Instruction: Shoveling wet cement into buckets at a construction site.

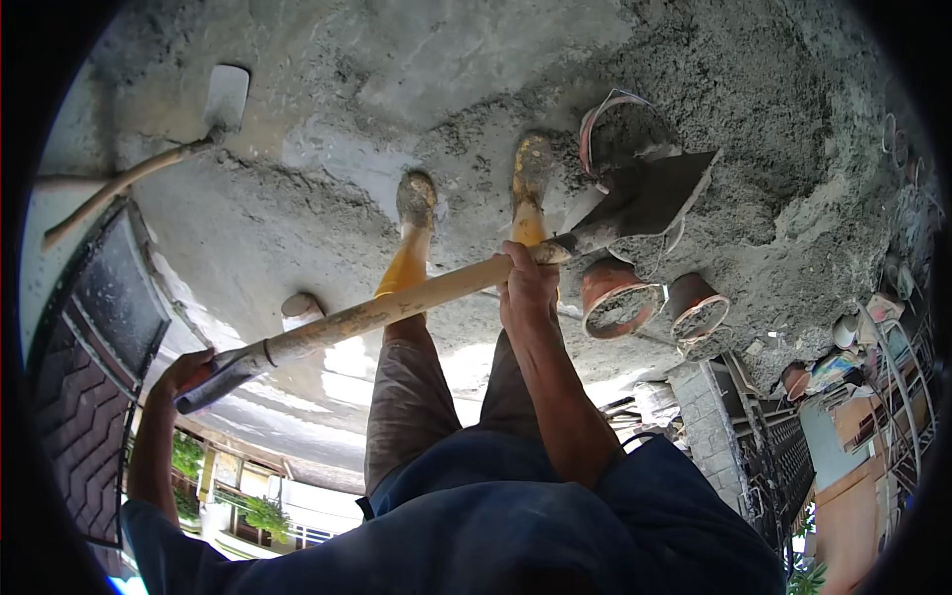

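Note:
A shovel with a wooden shaft [416, 297] slants across in front of my legs. My left hand [186, 372] grips its metal-sleeved handle end. Lower on the shaft, close to the blade socket, my right hand [524, 286] is wrapped around the wood. The dark shovel blade [647, 195] appears tilted, and its face shows no load. Just beyond it lies a reddish bucket [590, 141], its opening towards the wet grey mortar heap [751, 126]; the blade overlaps part of its rim in view. Nearer to me, two buckets, one orange [601, 286] and one darker [688, 291], hold grey mix.
A second shovel [227, 97] lies at the upper left, its curved wooden handle reaching towards a metal gate [97, 357]. My muddy yellow boots [415, 201] stand on wet concrete. A cylindrical object [301, 309] sits behind the shaft. Rubble and clutter [840, 364] line the right side.

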A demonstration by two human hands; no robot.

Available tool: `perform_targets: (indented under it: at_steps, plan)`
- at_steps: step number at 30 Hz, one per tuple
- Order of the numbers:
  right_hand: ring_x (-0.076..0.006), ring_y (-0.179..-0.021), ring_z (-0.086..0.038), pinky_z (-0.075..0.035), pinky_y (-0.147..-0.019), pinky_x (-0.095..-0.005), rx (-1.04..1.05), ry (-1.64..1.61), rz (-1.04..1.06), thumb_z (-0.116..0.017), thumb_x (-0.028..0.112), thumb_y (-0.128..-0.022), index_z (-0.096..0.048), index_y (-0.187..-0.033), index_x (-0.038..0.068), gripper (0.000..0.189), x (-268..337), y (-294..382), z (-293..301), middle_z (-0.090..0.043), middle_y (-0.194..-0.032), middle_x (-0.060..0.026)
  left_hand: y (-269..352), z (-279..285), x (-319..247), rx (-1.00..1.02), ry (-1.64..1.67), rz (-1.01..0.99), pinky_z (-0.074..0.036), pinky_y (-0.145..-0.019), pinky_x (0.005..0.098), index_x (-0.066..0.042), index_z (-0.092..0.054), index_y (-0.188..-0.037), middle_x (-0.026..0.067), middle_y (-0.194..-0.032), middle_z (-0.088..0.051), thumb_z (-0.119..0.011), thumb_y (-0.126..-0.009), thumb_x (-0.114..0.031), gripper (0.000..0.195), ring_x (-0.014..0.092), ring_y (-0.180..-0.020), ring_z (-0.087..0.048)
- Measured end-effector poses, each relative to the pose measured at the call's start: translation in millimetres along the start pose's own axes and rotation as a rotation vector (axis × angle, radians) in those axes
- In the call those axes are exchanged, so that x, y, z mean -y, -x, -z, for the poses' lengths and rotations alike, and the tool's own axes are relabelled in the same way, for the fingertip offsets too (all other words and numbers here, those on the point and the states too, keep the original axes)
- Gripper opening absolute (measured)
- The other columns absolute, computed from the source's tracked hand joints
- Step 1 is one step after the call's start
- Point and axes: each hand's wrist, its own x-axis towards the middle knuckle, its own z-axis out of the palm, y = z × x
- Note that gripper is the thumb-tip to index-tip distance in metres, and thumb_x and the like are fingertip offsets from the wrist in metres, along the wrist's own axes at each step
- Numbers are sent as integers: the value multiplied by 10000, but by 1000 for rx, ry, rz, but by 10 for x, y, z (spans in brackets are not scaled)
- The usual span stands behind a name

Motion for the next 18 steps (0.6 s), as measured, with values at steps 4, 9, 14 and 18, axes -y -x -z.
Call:
perform_targets:
  at_steps: [4, 9, 14, 18]
  plan:
    - [-146, -651, -544, -455, -513, -262, 23, 193, 375, -638, 10, -685, -454, -990, 8, 356, -142, 176, 192, -517, -824, -61, -119, -199, 813, 15, 233, 99, -450, -494, 401, -130, -576, -1008, 85, -783, -619, -359, -904, -470, 415, 234, -558, -551]
    - [-124, -566, -520, -407, -481, -260, -140, 485, 306, -633, 33, -651, -465, -923, -8, 322, -458, -660, 394, -501, -754, -50, -919, -1029, 489, 97, -44, 106, -368, -335, 359, -99, -505, -770, 84, -474, -453, -252, -908, -515, 506, 227, -349, -450]
    - [-175, -547, -521, -440, -481, -320, -94, 274, 188, -572, 11, -652, -458, -877, 21, 252, -173, 204, 96, -509, -742, -75, -1406, -721, 1788, -71, 368, -79, -376, -399, 274, -73, -548, -787, 34, -593, -529, -440, -907, -405, 369, 129, -441, -468]
    - [-161, -488, -448, -419, -481, -329, -42, -86, -90, -568, 56, -697, -437, -801, 82, 170, 294, 96, 34, -446, -642, -38, -979, -1552, 1330, 67, 639, -530, -358, -377, 288, -129, -502, -808, 1, -523, -402, -479, -851, -517, 391, 144, -409, -422]
